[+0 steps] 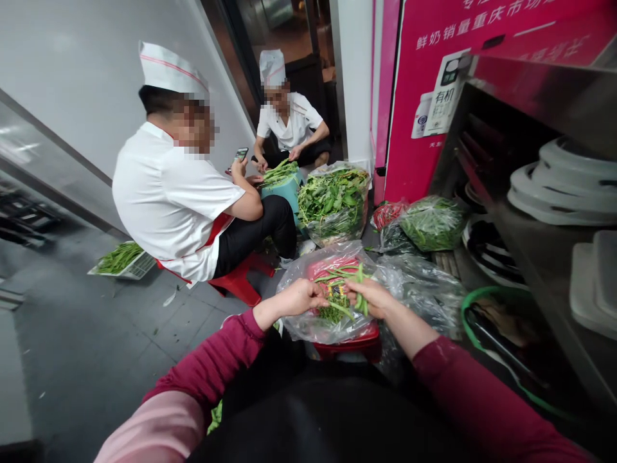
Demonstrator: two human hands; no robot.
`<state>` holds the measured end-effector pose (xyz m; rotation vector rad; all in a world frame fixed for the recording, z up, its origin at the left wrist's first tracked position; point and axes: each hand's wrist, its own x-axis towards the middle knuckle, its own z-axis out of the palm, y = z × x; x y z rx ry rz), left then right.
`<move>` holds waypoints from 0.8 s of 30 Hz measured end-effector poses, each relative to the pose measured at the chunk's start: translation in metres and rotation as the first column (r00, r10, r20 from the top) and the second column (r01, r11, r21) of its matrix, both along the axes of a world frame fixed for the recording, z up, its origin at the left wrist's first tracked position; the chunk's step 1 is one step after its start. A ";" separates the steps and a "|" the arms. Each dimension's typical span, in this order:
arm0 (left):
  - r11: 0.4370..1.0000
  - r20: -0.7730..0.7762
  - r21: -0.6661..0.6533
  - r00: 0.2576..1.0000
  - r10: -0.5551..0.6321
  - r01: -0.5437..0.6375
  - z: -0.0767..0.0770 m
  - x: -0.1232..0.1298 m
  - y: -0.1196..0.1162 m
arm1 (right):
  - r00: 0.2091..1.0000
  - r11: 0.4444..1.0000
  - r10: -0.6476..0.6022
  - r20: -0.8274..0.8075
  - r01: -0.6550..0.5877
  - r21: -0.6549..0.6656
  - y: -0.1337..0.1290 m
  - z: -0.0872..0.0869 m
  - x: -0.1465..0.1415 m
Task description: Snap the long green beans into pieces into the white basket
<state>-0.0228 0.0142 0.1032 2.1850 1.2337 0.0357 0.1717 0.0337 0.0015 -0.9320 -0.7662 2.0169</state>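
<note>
My right hand (373, 297) is closed around a small bunch of long green beans (360, 289), which stick out above and below the fingers. My left hand (303, 297) is pinched, and one green bean (341, 309) runs from its fingertips towards the right hand. Both hands are over a clear plastic bag (292, 325) spread open on a red stool (349, 350). Inside the bag I see more long beans, short green pieces (332, 314) and something pink-red beneath them.
Two people in white (166, 186) sit ahead; the nearer holds a phone (241, 154). Beyond my bag stand a large bag of leafy greens (332, 199), a teal bin (284, 190) and another greens bag (432, 222). A metal shelf (525, 257) and a green-rimmed basket (470, 302) flank my right.
</note>
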 end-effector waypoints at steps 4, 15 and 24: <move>0.993 -0.096 0.116 0.995 -0.006 0.017 -0.012 0.014 0.010 | 0.950 0.954 0.299 -0.088 -0.298 0.024 -0.017 0.013 -0.013; 0.899 0.551 -0.437 0.792 0.261 0.008 -0.008 0.013 0.002 | 0.799 0.807 0.585 -0.138 -0.556 0.201 -0.016 0.015 0.007; 0.977 -0.368 0.207 0.922 0.123 -0.048 -0.102 0.043 0.070 | 0.893 0.887 -0.432 -0.123 0.397 -0.238 0.030 0.017 0.040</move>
